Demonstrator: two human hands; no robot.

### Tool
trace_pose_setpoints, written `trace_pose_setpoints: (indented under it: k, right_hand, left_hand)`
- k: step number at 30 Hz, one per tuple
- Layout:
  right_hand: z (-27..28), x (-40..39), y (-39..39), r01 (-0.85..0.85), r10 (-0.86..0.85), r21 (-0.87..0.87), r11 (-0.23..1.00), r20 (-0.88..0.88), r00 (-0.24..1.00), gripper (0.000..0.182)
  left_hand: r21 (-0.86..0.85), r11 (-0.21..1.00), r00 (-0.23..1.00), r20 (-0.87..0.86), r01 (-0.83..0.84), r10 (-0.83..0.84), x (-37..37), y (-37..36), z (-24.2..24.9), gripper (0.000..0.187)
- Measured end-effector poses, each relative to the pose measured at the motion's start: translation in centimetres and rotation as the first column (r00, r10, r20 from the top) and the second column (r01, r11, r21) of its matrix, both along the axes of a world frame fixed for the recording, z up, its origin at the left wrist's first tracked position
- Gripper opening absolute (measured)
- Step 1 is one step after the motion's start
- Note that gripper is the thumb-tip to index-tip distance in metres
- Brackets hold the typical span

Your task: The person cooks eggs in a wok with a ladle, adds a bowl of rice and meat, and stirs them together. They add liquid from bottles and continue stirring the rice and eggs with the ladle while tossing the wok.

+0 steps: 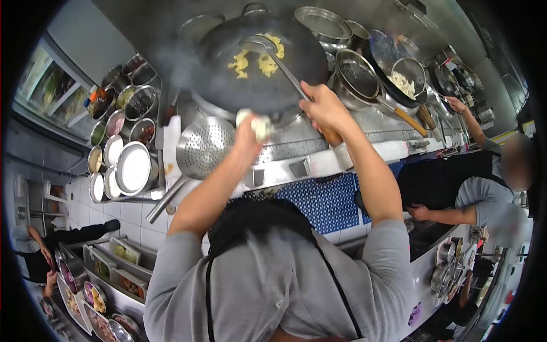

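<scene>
A large dark wok (219, 85) sits on the range in front of me, with pieces of yellow scrambled egg (268, 65) in it. My right hand (326, 106) is wrapped round a ladle (289, 76), whose wooden handle end sticks out below my fist. The ladle's bowl is down among the egg. At the wok's near edge, my left hand (248, 138) is closed on a bunched pale cloth (262, 126). The cloth hides the rim there, so its exact contact with the wok cannot be seen. A perforated strainer (205, 147) lies beside my left forearm.
Several metal containers of ingredients (134, 168) stand at the left. To the right are a mesh strainer (358, 74) on a pot and another wok (399, 94) with pale food. A co-worker (450, 182) stands at the right, reaching toward the range. Steam drifts at the wok's left.
</scene>
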State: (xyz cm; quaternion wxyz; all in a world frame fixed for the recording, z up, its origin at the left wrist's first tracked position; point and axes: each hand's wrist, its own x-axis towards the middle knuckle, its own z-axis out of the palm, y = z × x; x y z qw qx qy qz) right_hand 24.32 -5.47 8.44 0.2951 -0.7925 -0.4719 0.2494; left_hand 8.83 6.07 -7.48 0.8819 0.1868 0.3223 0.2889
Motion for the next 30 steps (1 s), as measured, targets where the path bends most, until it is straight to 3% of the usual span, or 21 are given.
trace_pose_setpoints:
  k: [2,4,7,8,9,12,15,17,18,20,24,27,30]
  right_hand:
    - [2.7,-1.8,-3.4,0.03,-0.029,0.044,0.999,-0.026,0.999,0.059]
    - [3.2,-3.0,-5.8,0.079,-0.069,0.08,0.994,-0.12,0.99,0.058]
    - [2.2,-4.7,-5.6,0.118,-0.095,0.226,0.967,-0.111,0.989,0.056]
    - [1.4,-5.3,-5.9,0.155,-0.098,0.226,0.962,-0.244,0.965,0.055]
    - [0.6,-5.7,-6.1,0.19,-0.095,0.231,0.954,-0.366,0.926,0.055]
    - [1.6,-4.7,-5.4,0.307,-0.095,0.178,0.935,-0.708,0.7,0.054]
    - [-1.5,-2.9,-3.8,0.427,-0.118,0.07,0.902,-0.91,0.398,0.058]
    - [-3.9,-3.6,-2.7,0.392,-0.182,0.063,0.918,-0.812,0.555,0.056]
    - [-4.4,-3.2,-2.1,0.375,-0.206,0.064,0.925,-0.743,0.637,0.056]
    - [-5.2,-2.7,-2.3,0.357,-0.165,0.16,0.92,-0.668,0.725,0.058]
    - [-6.7,-5.4,-4.7,0.379,-0.213,0.301,0.875,-0.464,0.86,0.061]
    - [-8.5,-6.5,-8.2,0.474,-0.283,0.382,0.793,-0.458,0.843,0.06]
    - [-12.3,-7.5,-10.8,0.604,-0.382,0.431,0.671,-0.497,0.779,0.061]
  left_hand:
    - [-0.043,0.999,0.996,-0.079,0.032,-0.035,-3.3,-4.8,6.0,0.017]
    - [-0.081,0.997,0.997,-0.073,-0.005,-0.001,-3.3,-4.5,8.9,0.012]
    - [-0.063,0.998,0.986,-0.167,-0.026,0.015,0.8,2.2,7.2,0.014]
    - [-0.051,0.998,0.974,-0.225,-0.023,0.011,1.6,3.9,4.9,0.015]
    - [0.021,1.0,0.987,-0.161,-0.014,0.017,1.8,5.2,2.7,0.015]
    - [-0.01,0.997,0.987,-0.146,0.071,-0.071,-0.4,1.6,6.7,0.015]
    - [0.011,0.999,0.993,-0.115,0.043,-0.041,0.6,2.6,2.7,0.012]
    - [-0.034,0.999,0.994,-0.109,-0.003,-0.001,1.0,3.4,2.7,0.01]
    - [0.02,1.0,0.997,-0.073,0.018,-0.017,0.5,2.7,3.2,0.011]
    - [-0.009,0.999,0.99,-0.14,0.031,-0.032,-0.2,1.1,6.5,0.01]
    - [-0.003,0.999,0.998,-0.05,0.04,-0.04,1.5,4.4,2.1,0.011]
    - [-0.041,0.998,0.995,-0.089,0.051,-0.054,0.4,2.2,4.7,0.01]
    - [-0.022,1.0,0.996,-0.088,-0.012,0.011,1.2,2.5,2.7,0.01]
